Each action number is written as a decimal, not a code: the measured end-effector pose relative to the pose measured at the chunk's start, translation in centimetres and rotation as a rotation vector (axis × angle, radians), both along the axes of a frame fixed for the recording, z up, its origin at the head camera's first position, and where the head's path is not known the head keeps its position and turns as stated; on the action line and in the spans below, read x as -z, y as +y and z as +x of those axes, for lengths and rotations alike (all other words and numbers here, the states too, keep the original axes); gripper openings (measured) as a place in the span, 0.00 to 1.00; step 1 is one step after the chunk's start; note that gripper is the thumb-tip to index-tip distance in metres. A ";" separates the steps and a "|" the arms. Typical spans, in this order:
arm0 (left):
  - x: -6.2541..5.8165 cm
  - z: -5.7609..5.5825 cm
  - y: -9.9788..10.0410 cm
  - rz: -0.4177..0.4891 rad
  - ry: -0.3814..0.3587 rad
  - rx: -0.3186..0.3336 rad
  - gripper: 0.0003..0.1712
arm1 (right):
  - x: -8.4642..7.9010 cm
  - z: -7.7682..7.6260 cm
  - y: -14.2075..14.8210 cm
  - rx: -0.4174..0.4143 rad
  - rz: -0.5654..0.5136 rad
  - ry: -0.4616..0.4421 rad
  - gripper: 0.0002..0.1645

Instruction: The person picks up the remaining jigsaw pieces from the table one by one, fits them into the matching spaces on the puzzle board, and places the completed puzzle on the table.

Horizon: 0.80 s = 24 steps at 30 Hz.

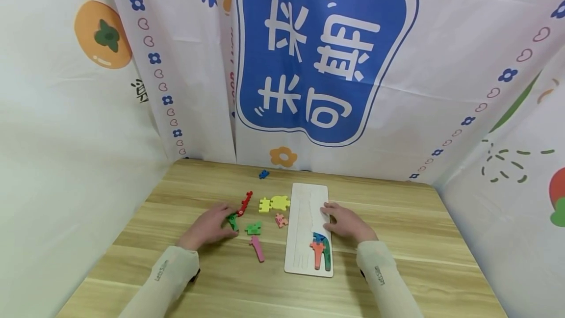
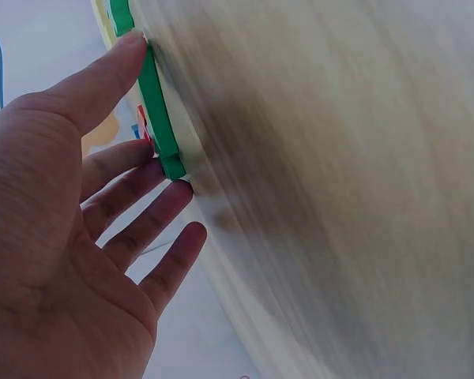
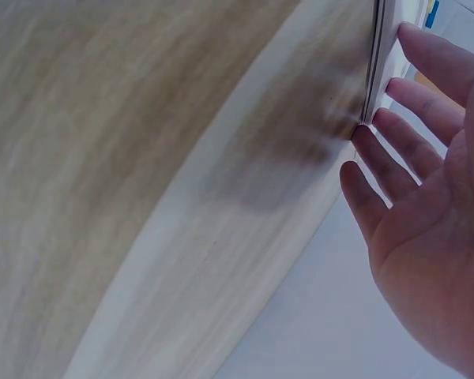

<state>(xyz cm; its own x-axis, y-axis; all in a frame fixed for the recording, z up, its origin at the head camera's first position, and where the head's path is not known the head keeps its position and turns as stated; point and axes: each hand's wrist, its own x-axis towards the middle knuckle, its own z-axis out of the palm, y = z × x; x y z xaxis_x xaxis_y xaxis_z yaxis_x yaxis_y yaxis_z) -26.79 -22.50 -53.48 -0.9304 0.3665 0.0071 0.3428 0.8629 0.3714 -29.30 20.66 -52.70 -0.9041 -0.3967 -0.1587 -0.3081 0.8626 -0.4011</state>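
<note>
The left hand (image 1: 213, 225) pinched one of two loose green pieces (image 2: 159, 110), left of one white board (image 1: 304, 210) bearing three pieces (image 1: 317, 249), while the right hand (image 1: 347, 222), fingers relaxed, touched the board's edge.

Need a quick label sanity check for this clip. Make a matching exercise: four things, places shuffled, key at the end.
Things (head view):
1. small loose blue piece
2. long pink piece
3. left hand
4. right hand

Places:
A. at the right edge of the white board
B. near the far edge of the table
C. at a green piece, left of the board
D. closest to the wearer of all the loose pieces

Pairs: 1-B, 2-D, 3-C, 4-A
</note>
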 end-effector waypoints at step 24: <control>-0.3 -0.1 1.0 0.072 -0.035 -0.058 0.40 | 0.2 -0.2 0.2 -0.002 -0.001 0.004 0.35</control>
